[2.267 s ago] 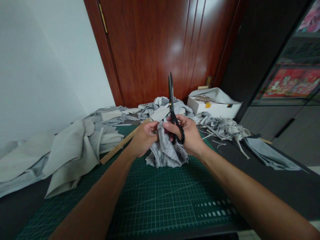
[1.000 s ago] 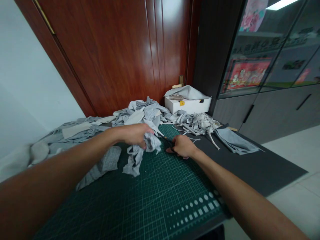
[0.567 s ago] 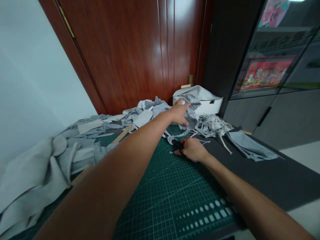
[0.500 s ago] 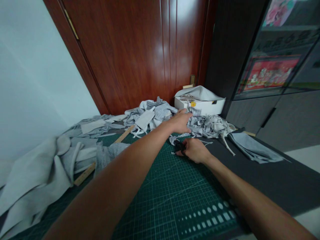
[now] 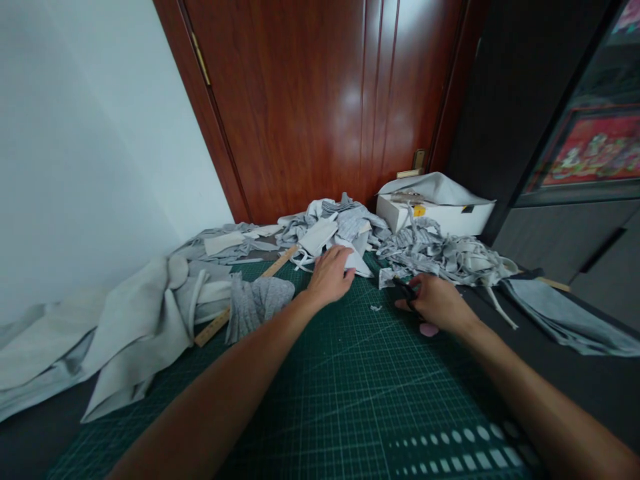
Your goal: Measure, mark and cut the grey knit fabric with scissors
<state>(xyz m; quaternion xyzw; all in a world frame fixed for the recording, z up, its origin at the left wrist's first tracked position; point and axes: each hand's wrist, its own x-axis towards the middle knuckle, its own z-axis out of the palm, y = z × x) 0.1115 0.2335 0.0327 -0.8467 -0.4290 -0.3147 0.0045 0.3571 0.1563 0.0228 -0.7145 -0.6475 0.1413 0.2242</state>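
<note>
Reddish-brown wood fills most of what I face: a panelled door (image 5: pixel 310 100) stands just behind the desk (image 5: pixel 35 433). Over much of that dark top lies a green gridded cutting mat (image 5: pixel 325 380). Next in size are the pale cloth pieces (image 5: pixel 130 313) sprawled along the person's left, overlapping the mat's edge. On the far right, strips sit tangled in a grey heap (image 5: pixel 470 257), and beside it, against the door side, rises a pile of grey fabric (image 5: pixel 350 217). A white box (image 5: pixel 457 220) stands behind the heap, with a grey sheet (image 5: pixel 435 187) draped over its top. Folded grey cloths (image 5: pixel 565 317) lie at the heap's right. A wooden ruler (image 5: pixel 280 261) slants across the left part of the mat, partly hidden under a ribbed grey cloth (image 5: pixel 257 300).

The left hand (image 5: pixel 330 275) reaches over the far part of the mat, its fingers loosely spread and grasping nothing that I can see, right by a pale flap (image 5: pixel 357 259); whether they touch it I can't tell. The right hand (image 5: pixel 437 303) rests low over the mat, fingers wrapped around the black scissors (image 5: pixel 407 290). Their blades point toward a patterned scrap (image 5: pixel 386 277) at the heap's near edge. Smallest is a white snippet (image 5: pixel 376 308) on the mat.
</note>
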